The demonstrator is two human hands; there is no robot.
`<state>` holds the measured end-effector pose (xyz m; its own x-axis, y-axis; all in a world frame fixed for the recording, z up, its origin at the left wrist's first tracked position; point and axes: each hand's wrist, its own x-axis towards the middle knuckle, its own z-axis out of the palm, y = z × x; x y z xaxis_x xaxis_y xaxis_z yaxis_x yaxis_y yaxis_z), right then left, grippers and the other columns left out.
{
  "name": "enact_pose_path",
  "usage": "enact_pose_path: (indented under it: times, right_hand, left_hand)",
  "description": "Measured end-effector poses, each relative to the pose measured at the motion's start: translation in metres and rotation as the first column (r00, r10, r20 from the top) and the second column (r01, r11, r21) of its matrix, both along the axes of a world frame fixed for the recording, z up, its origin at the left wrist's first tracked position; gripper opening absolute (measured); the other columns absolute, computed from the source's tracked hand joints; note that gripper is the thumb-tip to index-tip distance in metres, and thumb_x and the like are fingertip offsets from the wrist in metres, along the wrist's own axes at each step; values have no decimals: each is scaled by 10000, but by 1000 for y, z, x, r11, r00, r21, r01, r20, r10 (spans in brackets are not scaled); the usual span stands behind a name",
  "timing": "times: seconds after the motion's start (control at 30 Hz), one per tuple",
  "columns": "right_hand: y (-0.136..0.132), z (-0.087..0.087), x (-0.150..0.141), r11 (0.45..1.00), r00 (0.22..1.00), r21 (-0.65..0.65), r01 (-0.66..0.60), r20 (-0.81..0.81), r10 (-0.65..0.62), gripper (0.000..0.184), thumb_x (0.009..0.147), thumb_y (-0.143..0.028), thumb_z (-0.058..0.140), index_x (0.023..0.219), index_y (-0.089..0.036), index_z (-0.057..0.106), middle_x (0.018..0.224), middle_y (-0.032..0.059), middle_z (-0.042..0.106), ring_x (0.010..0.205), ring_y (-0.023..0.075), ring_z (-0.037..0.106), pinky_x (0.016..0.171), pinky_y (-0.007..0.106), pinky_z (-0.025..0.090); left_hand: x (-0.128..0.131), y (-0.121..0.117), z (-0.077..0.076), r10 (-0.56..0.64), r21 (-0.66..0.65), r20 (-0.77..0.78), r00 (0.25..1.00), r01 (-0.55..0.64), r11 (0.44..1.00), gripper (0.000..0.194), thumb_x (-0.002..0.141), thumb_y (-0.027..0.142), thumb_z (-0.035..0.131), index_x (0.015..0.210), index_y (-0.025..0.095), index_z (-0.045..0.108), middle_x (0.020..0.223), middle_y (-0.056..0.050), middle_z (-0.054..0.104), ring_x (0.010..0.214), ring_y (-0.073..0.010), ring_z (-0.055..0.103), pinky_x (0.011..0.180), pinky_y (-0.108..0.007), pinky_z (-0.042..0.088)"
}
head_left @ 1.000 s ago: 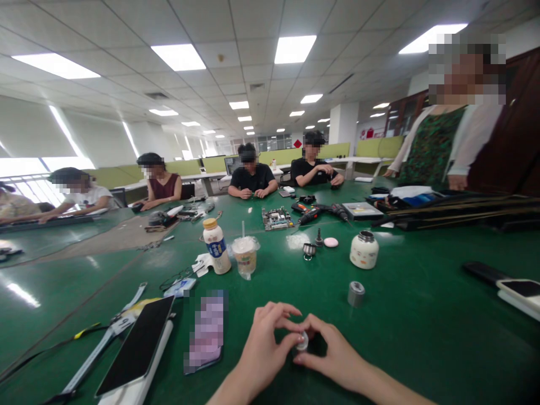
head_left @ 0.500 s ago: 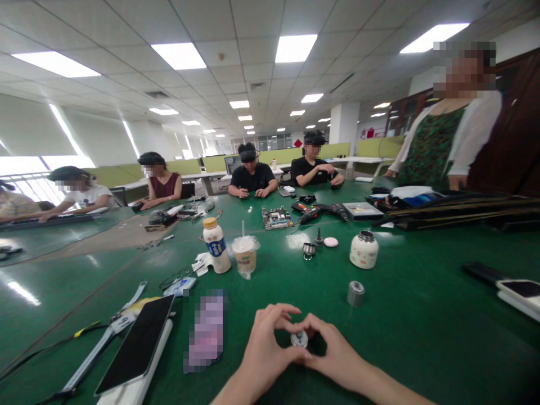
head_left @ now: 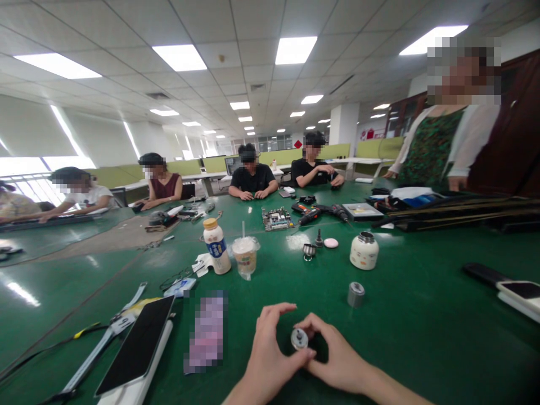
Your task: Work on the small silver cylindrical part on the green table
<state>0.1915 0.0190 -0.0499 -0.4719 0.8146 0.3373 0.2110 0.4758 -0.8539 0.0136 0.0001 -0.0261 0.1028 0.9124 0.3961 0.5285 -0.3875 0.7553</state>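
Green tabletop (head_left: 422, 320) spreads beneath everything. At its near side, the left hand (head_left: 269, 350) has fingers spread apart; the right hand (head_left: 340, 358) curls inward, seemingly pinching. Farther right stands a grey cylinder (head_left: 356, 295). Between the hands, the silvery round piece (head_left: 299, 338) looks light, stiff, perhaps slippery, best pinched across its rim.
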Motion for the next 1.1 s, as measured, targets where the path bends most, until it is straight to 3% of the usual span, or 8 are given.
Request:
enact_pose_path:
  times: [0.1,0.2,0.3,0.43,0.67,0.87,0.97,1.1]
  right_hand:
    - [2,1,6,1000,991,29,-8,-130,11,423,675,-70,532,1078,-199,548,1022,55,626,964,216,600,892,354,469]
    - [3,7,9,997,978,47,59,-204,-48,274,787,-124,510,1043,-201,568,1023,69,632,1010,227,597,920,380,465]
    - [1,16,5,992,988,70,108,-121,-99,127,862,-216,567,983,-209,605,990,62,666,988,231,621,908,375,468]
    - [-4,26,-2,987,988,49,152,-7,-152,42,814,-226,670,844,-211,643,894,28,707,883,219,656,833,338,485]
    - [-6,31,-5,969,968,62,239,64,-243,75,744,-186,732,741,-210,661,772,1,698,795,216,658,744,318,471]
    - [0,36,0,979,973,37,200,-123,-194,125,802,-179,663,734,-211,563,828,12,711,838,202,672,801,320,492]
    - [10,34,9,972,960,20,233,-166,-226,139,833,-207,637,753,-215,524,852,25,716,866,205,678,825,328,500]
    - [22,19,18,956,959,88,280,32,-283,71,815,-167,618,762,-206,592,825,25,700,845,217,660,799,338,491]
  left_hand:
    - [3,-1,-10,26,-25,1,1000,-26,999,603,575,153,819,1130,212,591,1103,-79,647,1058,-295,589,905,-435,461]
    - [4,-1,-17,29,-65,-14,999,-30,997,520,573,189,831,1049,207,621,933,-41,683,917,-268,638,826,-393,481]
    - [4,1,-22,36,-78,-41,999,-40,996,450,556,221,842,964,206,652,788,-5,677,807,-247,651,751,-345,479]
    - [2,3,-26,29,-72,-49,998,-33,997,415,558,230,824,935,202,654,713,13,663,741,-225,645,698,-300,461]
    - [2,3,-30,50,-57,-61,997,-53,997,432,552,264,821,945,203,653,692,20,647,706,-215,633,662,-277,442]
    - [3,3,-28,66,-58,-84,994,-71,996,504,536,290,840,989,219,629,679,40,646,684,-204,633,676,-278,428]
    - [4,2,-28,70,-70,-74,995,-75,995,537,524,284,849,1003,222,614,670,46,640,681,-204,630,676,-277,424]
    - [7,3,-31,95,-38,-63,993,-98,995,497,521,256,842,962,217,617,653,47,614,678,-206,616,674,-279,416]
